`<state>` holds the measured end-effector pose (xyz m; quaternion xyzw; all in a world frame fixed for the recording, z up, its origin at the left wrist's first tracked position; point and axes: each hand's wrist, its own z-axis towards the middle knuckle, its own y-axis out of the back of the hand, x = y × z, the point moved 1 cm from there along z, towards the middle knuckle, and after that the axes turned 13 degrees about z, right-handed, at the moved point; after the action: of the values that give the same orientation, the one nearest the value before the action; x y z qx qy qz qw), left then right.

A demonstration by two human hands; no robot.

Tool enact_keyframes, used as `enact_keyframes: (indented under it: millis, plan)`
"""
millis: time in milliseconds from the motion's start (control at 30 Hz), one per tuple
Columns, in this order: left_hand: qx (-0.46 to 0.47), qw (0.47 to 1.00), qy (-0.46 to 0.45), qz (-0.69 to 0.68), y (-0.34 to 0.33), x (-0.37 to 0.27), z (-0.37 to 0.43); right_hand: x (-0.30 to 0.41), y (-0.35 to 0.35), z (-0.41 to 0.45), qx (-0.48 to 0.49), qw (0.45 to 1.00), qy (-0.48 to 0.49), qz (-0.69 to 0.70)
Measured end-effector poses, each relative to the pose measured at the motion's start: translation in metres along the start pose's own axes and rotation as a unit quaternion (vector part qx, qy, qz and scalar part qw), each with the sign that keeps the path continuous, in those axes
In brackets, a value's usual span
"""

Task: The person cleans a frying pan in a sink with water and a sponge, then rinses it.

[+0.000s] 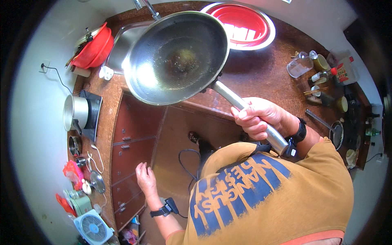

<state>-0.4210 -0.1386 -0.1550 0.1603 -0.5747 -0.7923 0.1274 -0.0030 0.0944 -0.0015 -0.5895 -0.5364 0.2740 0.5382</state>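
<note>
My right hand (pixel 255 118) grips the metal handle (pixel 228 92) of a large frying pan (pixel 180 58). The pan is raised, its dark inner face turned towards me, with light glaring off the left side. At the middle of its base is a brownish, worn-looking patch. Behind the pan, the sink (pixel 124 46) is partly hidden. Low on the left, my left hand (pixel 145 177) hangs empty with its fingers slightly apart, in front of the reddish-brown cabinet doors (pixel 131 165). A black strap circles each wrist.
A red basin (pixel 263 23) rests on the counter behind the pan. Red bowls (pixel 98 49) stand left of the sink. A saucepan (pixel 75 111) sits on the left counter, with a small fan (pixel 93 227) nearer. Glass jars (pixel 300 64) and a ladle (pixel 320 118) are at right.
</note>
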Motion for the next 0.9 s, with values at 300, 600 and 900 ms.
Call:
enact_keyframes:
  millis: [300,600,900]
  plan:
    - [-0.013,0.981,-0.188,-0.044,-0.024,0.009,0.175,-0.008,-0.01,0.047,-0.069,0.991,0.095,0.059]
    - [-0.002,0.907,-0.41,-0.094,-0.04,-0.102,0.343,-0.009,-0.024,0.028,-0.077,0.959,0.273,0.005]
    - [0.277,0.822,-0.498,-0.028,-0.064,-0.231,0.417,0.001,-0.034,0.02,-0.136,0.904,0.405,-0.022]
